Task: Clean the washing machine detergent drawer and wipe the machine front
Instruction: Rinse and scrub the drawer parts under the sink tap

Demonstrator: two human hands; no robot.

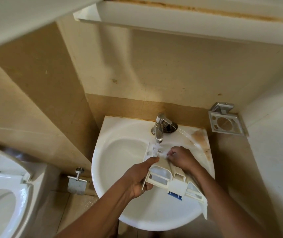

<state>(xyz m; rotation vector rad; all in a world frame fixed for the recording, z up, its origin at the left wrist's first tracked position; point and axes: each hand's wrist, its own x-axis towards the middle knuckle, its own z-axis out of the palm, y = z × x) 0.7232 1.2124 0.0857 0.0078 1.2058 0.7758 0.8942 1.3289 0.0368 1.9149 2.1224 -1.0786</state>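
No readable text, labels or numbers anywhere.

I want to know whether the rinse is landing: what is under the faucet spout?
The far end of the detergent drawer, water splashing on it, held over the sink by the left hand and right hand. The basin floor beneath it is covered.

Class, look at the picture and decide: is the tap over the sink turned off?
No, water runs from the tap onto the far end of the detergent drawer.
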